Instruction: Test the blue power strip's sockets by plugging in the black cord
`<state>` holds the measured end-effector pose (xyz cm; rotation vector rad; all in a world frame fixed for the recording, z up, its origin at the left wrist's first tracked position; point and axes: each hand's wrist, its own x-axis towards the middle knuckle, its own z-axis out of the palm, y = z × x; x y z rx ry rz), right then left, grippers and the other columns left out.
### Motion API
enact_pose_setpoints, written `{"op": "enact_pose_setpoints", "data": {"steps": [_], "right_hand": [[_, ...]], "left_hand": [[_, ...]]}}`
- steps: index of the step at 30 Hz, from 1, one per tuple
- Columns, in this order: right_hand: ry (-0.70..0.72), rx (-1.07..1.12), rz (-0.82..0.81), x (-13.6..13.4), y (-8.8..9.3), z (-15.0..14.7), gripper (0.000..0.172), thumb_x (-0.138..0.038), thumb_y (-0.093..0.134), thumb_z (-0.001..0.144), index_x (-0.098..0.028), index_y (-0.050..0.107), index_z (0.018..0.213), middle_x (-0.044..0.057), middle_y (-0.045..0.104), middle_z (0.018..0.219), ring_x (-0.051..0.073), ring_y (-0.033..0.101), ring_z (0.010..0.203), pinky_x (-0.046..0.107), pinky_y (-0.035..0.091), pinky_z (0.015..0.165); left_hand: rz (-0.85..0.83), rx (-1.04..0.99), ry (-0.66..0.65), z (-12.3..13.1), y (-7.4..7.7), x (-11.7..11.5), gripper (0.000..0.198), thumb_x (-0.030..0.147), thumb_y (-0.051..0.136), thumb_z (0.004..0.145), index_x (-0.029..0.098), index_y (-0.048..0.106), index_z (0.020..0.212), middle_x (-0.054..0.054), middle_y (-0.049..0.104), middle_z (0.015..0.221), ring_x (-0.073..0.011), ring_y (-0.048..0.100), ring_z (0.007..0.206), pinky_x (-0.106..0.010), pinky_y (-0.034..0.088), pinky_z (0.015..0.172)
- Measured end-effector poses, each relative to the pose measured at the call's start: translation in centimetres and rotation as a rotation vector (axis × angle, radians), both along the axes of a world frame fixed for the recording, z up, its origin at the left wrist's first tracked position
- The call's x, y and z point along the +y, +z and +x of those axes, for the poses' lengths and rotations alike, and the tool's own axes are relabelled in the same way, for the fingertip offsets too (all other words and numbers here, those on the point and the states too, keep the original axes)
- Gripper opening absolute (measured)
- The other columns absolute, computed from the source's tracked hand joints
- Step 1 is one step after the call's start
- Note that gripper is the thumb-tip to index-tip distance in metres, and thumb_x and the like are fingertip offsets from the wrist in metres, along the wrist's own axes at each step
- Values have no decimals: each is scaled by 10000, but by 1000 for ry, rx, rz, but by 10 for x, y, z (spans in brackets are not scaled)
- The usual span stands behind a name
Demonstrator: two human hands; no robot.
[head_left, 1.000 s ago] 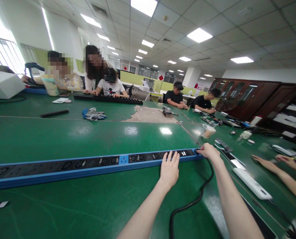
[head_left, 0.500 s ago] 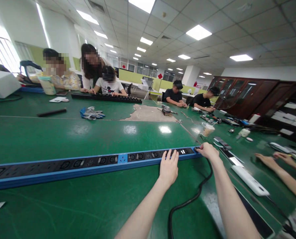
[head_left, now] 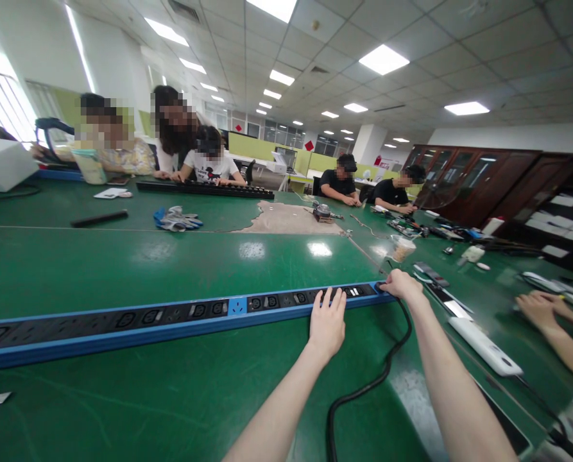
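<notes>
A long blue power strip point(head_left: 171, 321) with black sockets lies across the green table point(head_left: 171, 263). My left hand point(head_left: 327, 324) rests on its near edge close to the right end, fingers stretched out flat over the sockets. My right hand point(head_left: 401, 284) is curled around the strip's right end, where a black cable point(head_left: 363, 388) leaves it and loops back toward me.
A white power strip point(head_left: 483, 346) and flat dark parts lie to the right. Another person's hands point(head_left: 539, 308) rest at the far right. Blue-grey gloves point(head_left: 178, 220), a black strip point(head_left: 199, 189), a small cup point(head_left: 401, 249) and several seated people are farther back.
My hands have barely moved on the strip. The other person's hands at the right have shifted slightly farther right.
</notes>
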<state>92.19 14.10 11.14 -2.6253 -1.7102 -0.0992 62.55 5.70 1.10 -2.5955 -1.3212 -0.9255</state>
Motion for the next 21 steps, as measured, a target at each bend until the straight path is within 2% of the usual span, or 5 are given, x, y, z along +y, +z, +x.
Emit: {"op": "enact_pose_setpoints", "data": {"steps": [3, 8, 14, 21], "right_hand": [[19, 19, -18, -1, 1, 1, 351, -502, 782, 736, -211, 757, 930, 156, 756, 997, 293, 739, 908, 385, 558, 798], [-26, -43, 23, -6, -4, -8, 365, -510, 733, 796, -208, 750, 999, 191, 736, 1125, 336, 729, 1011, 442, 559, 837], [-46, 2, 35, -6, -3, -9, 410, -528, 778, 740, -205, 768, 992, 195, 741, 1087, 341, 728, 1005, 435, 555, 844], [-130, 97, 143, -20, -22, -4, 403, -598, 686, 809, -284, 753, 1051, 151, 742, 1106, 338, 714, 1014, 445, 534, 835]], "left_hand": [[2, -7, 0, 0, -1, 0, 723, 316, 531, 932, 207, 320, 1614, -64, 357, 1662, -271, 274, 1545, -507, 168, 1289], [3, -12, -3, 1, -2, 1, 710, 317, 526, 932, 205, 332, 1606, -55, 356, 1663, -270, 280, 1542, -498, 171, 1289], [5, -20, -4, 1, -2, 2, 713, 312, 527, 930, 206, 331, 1607, -62, 369, 1656, -272, 282, 1543, -508, 171, 1286], [6, -9, -5, 1, -1, 1, 706, 319, 524, 937, 200, 334, 1607, -65, 358, 1662, -274, 281, 1541, -506, 175, 1285]]}}
